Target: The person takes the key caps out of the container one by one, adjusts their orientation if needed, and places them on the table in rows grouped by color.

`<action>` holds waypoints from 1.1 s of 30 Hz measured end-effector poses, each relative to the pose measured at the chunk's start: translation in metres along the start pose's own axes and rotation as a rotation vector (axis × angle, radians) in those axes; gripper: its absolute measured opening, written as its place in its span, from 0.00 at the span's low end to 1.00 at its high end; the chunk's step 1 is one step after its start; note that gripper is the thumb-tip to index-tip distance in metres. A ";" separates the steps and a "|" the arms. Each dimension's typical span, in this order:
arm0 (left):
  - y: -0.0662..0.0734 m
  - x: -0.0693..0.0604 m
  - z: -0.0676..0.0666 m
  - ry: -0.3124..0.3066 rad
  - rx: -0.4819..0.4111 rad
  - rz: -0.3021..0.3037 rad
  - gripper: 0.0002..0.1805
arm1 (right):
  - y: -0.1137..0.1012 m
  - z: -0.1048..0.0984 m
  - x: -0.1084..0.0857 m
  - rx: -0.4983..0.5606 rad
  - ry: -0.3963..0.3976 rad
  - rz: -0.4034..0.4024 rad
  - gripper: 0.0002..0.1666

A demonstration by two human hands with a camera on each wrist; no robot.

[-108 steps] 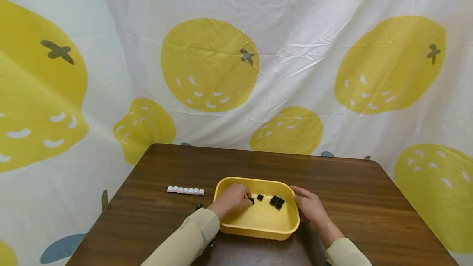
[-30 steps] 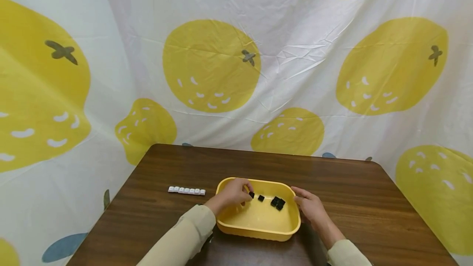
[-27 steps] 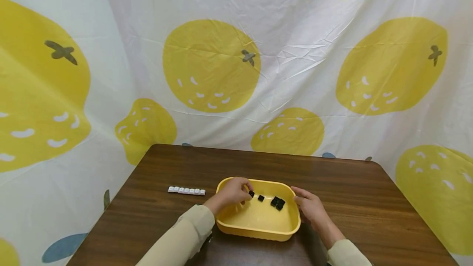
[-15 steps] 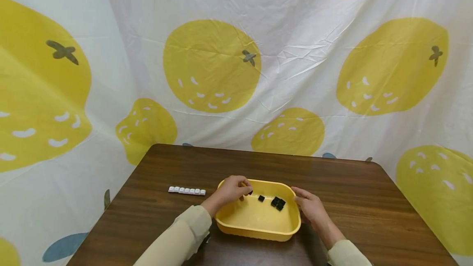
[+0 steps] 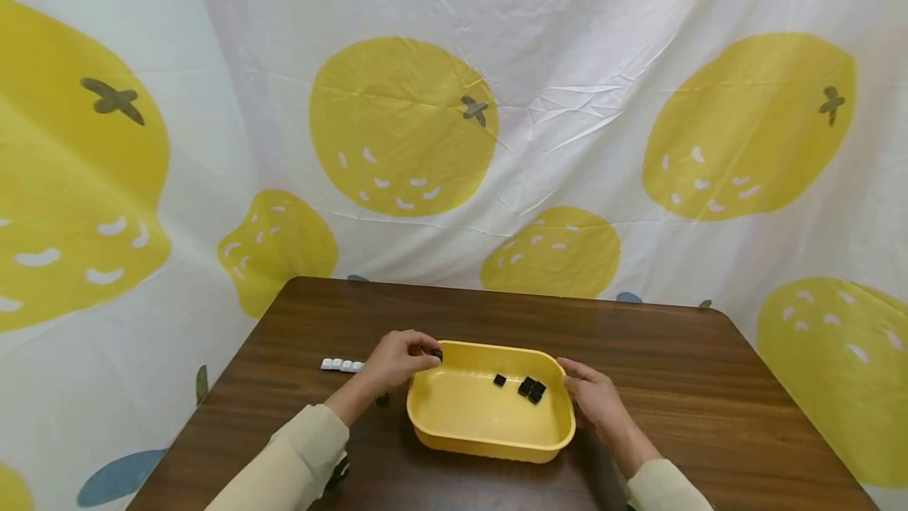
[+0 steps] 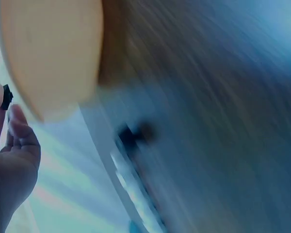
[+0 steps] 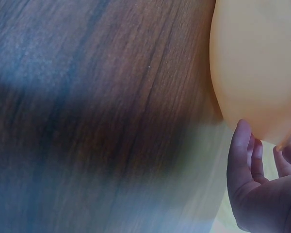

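In the head view my left hand (image 5: 397, 361) is over the left rim of a yellow plastic basin (image 5: 489, 448). Thumb and fingers pinch a small black keycap (image 5: 437, 354), which also shows in the left wrist view as a black cap (image 6: 7, 97). My right hand (image 5: 599, 399) holds the basin's right end, fingers against the outer wall and thumb at the rim. Inside the basin lie a single black keycap (image 5: 500, 380) and a cluster of several black keycaps (image 5: 532, 389). A row of white keycaps (image 5: 342, 365) lies left of the basin, its right end hidden by my left hand.
The brown wooden table (image 5: 709, 416) carries everything. A small black piece (image 5: 383, 400) lies by my left wrist; in the left wrist view a blurred black shape (image 6: 127, 137) sits near the white row. Behind hangs a lemon-print cloth (image 5: 567, 140).
My left hand took a black keycap from inside the basin, lifted it and moved it left to the basin's left rim. The right hand stays at the right end.
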State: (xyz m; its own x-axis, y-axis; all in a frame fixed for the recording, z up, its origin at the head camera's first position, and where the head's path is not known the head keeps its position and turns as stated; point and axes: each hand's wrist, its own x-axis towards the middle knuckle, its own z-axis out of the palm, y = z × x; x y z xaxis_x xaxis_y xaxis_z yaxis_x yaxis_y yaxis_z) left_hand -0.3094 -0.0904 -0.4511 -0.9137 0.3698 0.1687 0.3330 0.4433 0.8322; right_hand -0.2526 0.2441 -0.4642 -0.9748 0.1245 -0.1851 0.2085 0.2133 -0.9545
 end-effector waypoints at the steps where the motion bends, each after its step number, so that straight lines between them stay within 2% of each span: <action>1: -0.004 -0.004 -0.006 0.014 0.001 0.003 0.11 | 0.000 0.000 0.000 -0.001 0.001 0.002 0.26; 4: -0.018 -0.016 -0.026 0.045 0.023 -0.004 0.12 | -0.001 0.000 0.000 -0.004 0.000 0.005 0.26; 7: -0.031 -0.029 -0.042 0.054 0.086 -0.023 0.11 | -0.001 0.001 0.000 -0.005 -0.002 0.004 0.26; 13: -0.059 -0.046 -0.060 0.020 0.204 -0.025 0.07 | -0.002 0.000 -0.001 -0.004 -0.001 0.010 0.26; 17: -0.070 -0.050 -0.063 -0.022 0.262 0.018 0.07 | -0.002 -0.001 -0.001 -0.012 -0.002 0.011 0.26; 23: -0.075 -0.050 -0.061 -0.085 0.277 0.077 0.07 | -0.001 -0.002 0.000 -0.029 -0.008 0.019 0.26; 27: -0.077 -0.051 -0.058 -0.115 0.272 0.092 0.07 | -0.001 -0.002 0.000 -0.030 -0.010 0.023 0.26; 33: -0.076 -0.054 -0.055 -0.132 0.274 0.068 0.07 | -0.002 -0.001 -0.001 -0.042 -0.006 0.007 0.26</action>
State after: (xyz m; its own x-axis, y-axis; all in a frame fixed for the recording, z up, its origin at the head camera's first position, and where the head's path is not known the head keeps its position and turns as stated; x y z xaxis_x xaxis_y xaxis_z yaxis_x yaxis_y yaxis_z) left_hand -0.2984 -0.1888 -0.4940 -0.8551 0.5009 0.1338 0.4588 0.6109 0.6452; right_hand -0.2519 0.2447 -0.4622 -0.9737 0.1207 -0.1934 0.2186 0.2533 -0.9424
